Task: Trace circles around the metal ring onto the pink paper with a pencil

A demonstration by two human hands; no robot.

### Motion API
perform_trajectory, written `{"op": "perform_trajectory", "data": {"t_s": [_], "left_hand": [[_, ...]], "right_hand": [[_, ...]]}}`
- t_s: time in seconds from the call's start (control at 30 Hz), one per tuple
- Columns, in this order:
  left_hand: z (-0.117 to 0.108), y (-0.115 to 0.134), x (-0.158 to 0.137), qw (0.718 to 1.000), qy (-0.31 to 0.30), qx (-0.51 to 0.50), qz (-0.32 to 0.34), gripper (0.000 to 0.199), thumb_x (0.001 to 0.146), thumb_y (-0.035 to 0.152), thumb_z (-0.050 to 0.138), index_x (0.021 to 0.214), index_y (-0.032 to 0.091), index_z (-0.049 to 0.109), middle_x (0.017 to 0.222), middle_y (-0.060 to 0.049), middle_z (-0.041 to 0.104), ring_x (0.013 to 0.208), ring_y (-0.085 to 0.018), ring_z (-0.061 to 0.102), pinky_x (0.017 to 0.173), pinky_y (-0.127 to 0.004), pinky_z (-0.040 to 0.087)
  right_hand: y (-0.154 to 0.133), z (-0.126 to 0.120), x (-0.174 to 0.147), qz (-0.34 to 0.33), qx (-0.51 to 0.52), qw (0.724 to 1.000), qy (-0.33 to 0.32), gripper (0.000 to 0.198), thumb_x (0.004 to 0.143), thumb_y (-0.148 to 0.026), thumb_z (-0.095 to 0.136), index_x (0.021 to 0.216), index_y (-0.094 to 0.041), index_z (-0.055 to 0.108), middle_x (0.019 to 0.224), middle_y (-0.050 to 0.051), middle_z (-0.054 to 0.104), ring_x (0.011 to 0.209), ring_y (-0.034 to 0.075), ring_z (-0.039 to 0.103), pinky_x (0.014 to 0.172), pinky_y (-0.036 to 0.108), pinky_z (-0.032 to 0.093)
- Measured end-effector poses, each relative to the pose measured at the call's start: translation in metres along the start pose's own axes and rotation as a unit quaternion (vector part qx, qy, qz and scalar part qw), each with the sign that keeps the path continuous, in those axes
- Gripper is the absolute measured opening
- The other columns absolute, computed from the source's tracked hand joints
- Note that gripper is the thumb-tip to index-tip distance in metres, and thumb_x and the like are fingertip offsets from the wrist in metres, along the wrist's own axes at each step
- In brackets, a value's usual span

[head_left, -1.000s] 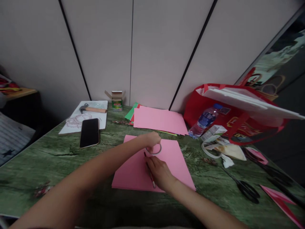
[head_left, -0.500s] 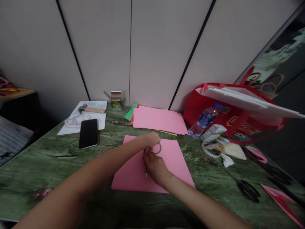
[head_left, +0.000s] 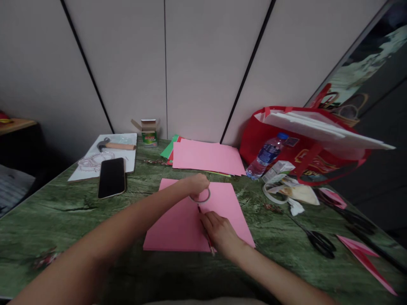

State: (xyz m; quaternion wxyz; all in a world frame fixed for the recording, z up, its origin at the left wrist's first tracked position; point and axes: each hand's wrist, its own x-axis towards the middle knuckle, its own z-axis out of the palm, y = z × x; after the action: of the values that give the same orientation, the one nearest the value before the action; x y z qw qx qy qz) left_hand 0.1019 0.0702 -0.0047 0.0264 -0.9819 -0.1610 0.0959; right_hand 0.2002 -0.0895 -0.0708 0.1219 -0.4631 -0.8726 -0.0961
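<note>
Pink paper sheets (head_left: 178, 231) lie stacked in front of me. Near their far edge rests a thin greyish ring (head_left: 209, 196), seen only in part. My left hand (head_left: 197, 185) is closed and presses down on the ring; its fingertips are mostly hidden. A dark red pencil (head_left: 210, 245) is in my right hand (head_left: 219, 231), whose fingers are closed around it. The pencil's tip points away from me, just below the ring's near edge.
At the left are a phone (head_left: 112, 178), a hammer (head_left: 119, 146) and beads (head_left: 92, 162) on a white board. More pink paper (head_left: 206, 156) and a small open box (head_left: 149, 134) stand behind. Bottle (head_left: 267, 156), red bag (head_left: 251, 135) and scissors (head_left: 319, 243) are right.
My right hand with the pencil has drawn back toward me and away from the ring. My left hand stays on the ring. The whole view has shifted slightly.
</note>
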Motion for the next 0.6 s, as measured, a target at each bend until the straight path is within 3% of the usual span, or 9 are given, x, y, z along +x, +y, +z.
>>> {"op": "perform_trajectory", "data": {"t_s": [0.2, 0.43, 0.6], "left_hand": [[-0.006, 0.003, -0.004, 1.0, -0.016, 0.002, -0.015, 0.016, 0.051, 0.005, 0.069, 0.064, 0.013, 0.066, 0.063, -0.008, 0.066, 0.064, -0.022, 0.062, 0.056, -0.026, 0.041], [-0.008, 0.002, -0.012, 0.998, -0.006, -0.059, -0.035, 0.025, 0.054, 0.003, 0.064, 0.074, 0.017, 0.065, 0.063, -0.002, 0.065, 0.064, -0.019, 0.06, 0.056, -0.023, 0.039], [0.001, 0.0, -0.036, 0.986, 0.025, -0.161, -0.027, 0.025, 0.066, 0.004, 0.057, 0.087, 0.015, 0.061, 0.079, -0.002, 0.067, 0.065, -0.015, 0.06, 0.056, -0.021, 0.041]], "right_hand": [[0.014, -0.005, -0.011, -0.006, 0.013, 1.0, 0.007, 0.026, 0.085, -0.002, 0.044, 0.108, -0.01, 0.054, 0.085, 0.009, 0.06, 0.075, 0.02, 0.057, 0.061, 0.031, 0.049], [0.028, -0.009, -0.013, 0.025, 0.042, 0.999, 0.001, 0.028, 0.083, -0.003, 0.043, 0.106, -0.01, 0.057, 0.083, 0.01, 0.06, 0.074, 0.02, 0.058, 0.062, 0.03, 0.051], [0.056, -0.013, -0.026, 0.088, 0.164, 0.978, 0.089, 0.038, 0.085, -0.007, 0.039, 0.12, -0.015, 0.052, 0.095, 0.011, 0.061, 0.086, 0.019, 0.06, 0.071, 0.03, 0.052]]}}
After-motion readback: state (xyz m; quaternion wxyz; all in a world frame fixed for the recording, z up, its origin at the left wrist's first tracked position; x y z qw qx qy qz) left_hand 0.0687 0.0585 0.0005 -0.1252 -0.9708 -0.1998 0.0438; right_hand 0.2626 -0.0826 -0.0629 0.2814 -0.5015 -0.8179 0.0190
